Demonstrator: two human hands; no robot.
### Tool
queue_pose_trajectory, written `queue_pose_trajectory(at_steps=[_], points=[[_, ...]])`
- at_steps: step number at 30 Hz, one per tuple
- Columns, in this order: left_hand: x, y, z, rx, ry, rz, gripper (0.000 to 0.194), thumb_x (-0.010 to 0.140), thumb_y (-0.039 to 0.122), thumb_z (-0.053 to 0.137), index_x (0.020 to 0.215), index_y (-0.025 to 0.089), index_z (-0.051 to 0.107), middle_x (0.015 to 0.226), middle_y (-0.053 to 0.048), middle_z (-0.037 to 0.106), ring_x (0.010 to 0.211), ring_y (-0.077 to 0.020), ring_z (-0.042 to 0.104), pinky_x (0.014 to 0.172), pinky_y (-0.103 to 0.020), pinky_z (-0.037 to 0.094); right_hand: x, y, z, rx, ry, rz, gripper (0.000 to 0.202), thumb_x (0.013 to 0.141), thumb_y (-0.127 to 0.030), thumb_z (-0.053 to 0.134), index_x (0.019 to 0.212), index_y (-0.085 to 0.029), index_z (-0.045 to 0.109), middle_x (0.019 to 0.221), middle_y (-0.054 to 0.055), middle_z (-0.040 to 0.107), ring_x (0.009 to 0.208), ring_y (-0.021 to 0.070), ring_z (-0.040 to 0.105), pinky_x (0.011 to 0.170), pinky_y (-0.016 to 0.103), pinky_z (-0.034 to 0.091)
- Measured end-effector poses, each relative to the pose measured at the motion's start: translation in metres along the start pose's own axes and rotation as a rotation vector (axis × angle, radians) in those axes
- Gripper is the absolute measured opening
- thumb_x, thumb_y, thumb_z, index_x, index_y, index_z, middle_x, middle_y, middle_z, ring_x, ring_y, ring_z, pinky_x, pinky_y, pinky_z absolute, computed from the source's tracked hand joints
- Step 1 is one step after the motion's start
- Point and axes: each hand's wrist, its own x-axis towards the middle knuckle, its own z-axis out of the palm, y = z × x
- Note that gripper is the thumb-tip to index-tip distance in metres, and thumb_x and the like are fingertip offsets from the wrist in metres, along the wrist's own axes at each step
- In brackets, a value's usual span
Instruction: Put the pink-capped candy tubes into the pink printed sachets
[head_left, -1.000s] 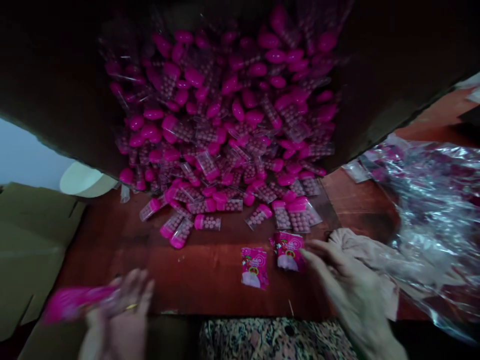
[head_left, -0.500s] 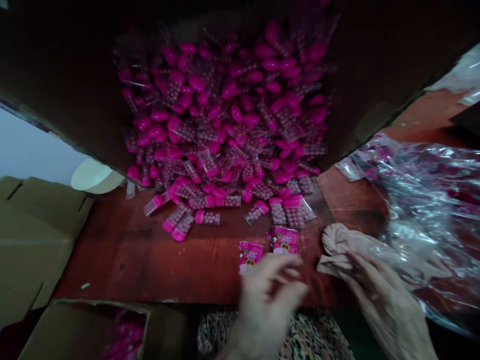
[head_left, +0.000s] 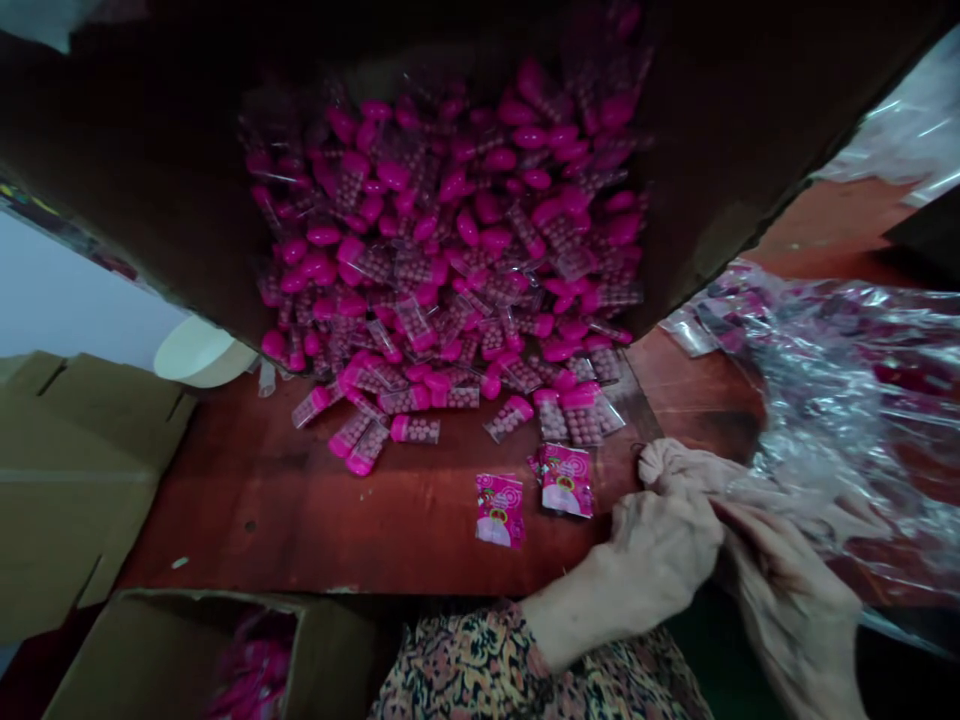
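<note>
A crumpled beige cloth [head_left: 686, 464] lies at the right of the red table. My left hand [head_left: 660, 545] is closed at its near edge, the fingers curled into the fabric. My right hand [head_left: 795, 590] grips the same cloth from the right, with its fingertips partly hidden. Left of the hands lie two small piles of pink printed packets, a nearer packet pile [head_left: 499, 510] and a farther packet pile [head_left: 567, 482]. Small clear containers with pink caps and pale round balls [head_left: 416, 430] are scattered behind them.
A large tipped carton [head_left: 697, 230] spills a heap of pink-capped containers [head_left: 450, 250] onto the table. Clear plastic bags [head_left: 840, 400] cover the right side. At left are a cardboard box [head_left: 75, 480], a pale bowl [head_left: 202, 352] and a lower open box [head_left: 142, 650] holding pink items.
My left hand has moved right, from beside the pink packets to the cloth, and has closed on it. My right hand stays at the cloth. The view has shifted slightly.
</note>
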Motion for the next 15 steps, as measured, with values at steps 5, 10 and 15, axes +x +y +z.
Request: queue_pose_trajectory(at_steps=[5, 10, 15], points=[[-0.03, -0.015, -0.014, -0.154, 0.107, -0.086, 0.027, 0.085, 0.012, 0.042, 0.107, 0.012, 0.057, 0.09, -0.01, 0.065, 0.072, -0.0214, 0.061, 0.062, -0.03, 0.047, 0.0, -0.035, -0.009, 0.127, 0.056, 0.074, 0.032, 0.082, -0.046, 0.054, 0.094, -0.019, 0.065, 0.098, 0.009, 0.063, 0.087, 0.0265, 0.061, 0.081, 0.043, 0.048], [-0.073, -0.052, -0.049, -0.414, 0.407, -0.471, 0.031, 0.088, 0.022, 0.042, 0.11, 0.009, 0.06, 0.096, -0.015, 0.068, 0.087, -0.0242, 0.063, 0.076, -0.033, 0.048, 0.001, -0.099, 0.015, 0.188, 0.011, -0.155, 0.015, 0.085, -0.033, 0.056, 0.094, -0.024, 0.064, 0.088, 0.006, 0.063, 0.078, 0.0226, 0.062, 0.074, 0.038, 0.052], [-0.113, -0.095, -0.063, -0.426, 0.484, -0.774, 0.022, 0.083, 0.025, 0.05, 0.094, 0.016, 0.067, 0.086, -0.01, 0.07, 0.078, -0.0231, 0.064, 0.074, -0.034, 0.046, -0.011, -0.132, 0.076, 0.097, -0.214, -0.46, 0.029, 0.096, -0.03, 0.034, 0.095, -0.018, 0.06, 0.082, 0.006, 0.063, 0.068, 0.0157, 0.064, 0.057, 0.025, 0.053]])
